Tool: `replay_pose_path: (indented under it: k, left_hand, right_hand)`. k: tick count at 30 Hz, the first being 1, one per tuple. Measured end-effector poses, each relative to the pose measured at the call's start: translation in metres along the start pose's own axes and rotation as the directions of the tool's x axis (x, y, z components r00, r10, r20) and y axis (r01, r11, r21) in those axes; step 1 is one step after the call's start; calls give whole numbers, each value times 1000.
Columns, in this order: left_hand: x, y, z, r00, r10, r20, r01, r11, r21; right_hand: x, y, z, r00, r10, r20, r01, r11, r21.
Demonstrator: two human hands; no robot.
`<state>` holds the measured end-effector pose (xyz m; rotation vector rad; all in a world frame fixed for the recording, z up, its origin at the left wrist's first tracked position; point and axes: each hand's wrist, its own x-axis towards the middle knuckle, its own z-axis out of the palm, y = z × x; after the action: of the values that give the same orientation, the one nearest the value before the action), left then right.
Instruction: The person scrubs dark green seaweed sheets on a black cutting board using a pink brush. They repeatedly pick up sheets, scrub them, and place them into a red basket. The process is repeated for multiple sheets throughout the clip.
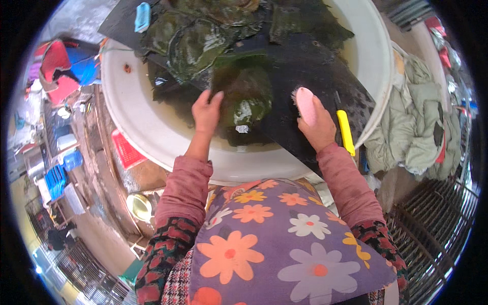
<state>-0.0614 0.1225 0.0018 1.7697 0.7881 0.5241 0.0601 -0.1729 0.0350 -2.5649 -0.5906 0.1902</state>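
In my right hand (pixel 318 124) is a pink-backed scrubbing brush (pixel 306 106), its bristles towards the left, over a dark flat board (pixel 301 72). My left hand (pixel 206 112) is slightly blurred at the left edge of a dark green, wet shell-like piece (pixel 248 91); whether its fingers touch or pinch anything is unclear. Several similar dark pieces (pixel 198 45) lie heaped further off, over a wide white basin (pixel 126 99) of cloudy water. A yellow-handled knife (pixel 345 131) rests on the board, right of my right hand. On the far left board corner lies a light-blue brush (pixel 142 17).
Left of the basin are a red plastic basket (pixel 127 148), a small bowl of liquid (pixel 139 207) and blue containers (pixel 55 182). Grey-green cloth (pixel 408 126) is bunched against the right side. Metal grating (pixel 423 228) lies at lower right.
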Motion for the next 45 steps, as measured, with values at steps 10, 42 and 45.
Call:
replay_pose_path:
  k: [10, 42, 45]
  left_hand:
    - [9, -210, -100, 824, -361, -436, 559, 641, 526]
    - [-49, -36, -145, 830, -482, -282, 416, 870, -265]
    - [-70, 1, -193, 801, -463, -381, 388, 885, -260]
  right_hand:
    - [18, -25, 14, 988, -151, 12, 151, 979, -135]
    - [29, -50, 17, 917, -341, 208, 354, 935, -30]
    - [29, -51, 13, 914, -333, 230, 349, 937, -30]
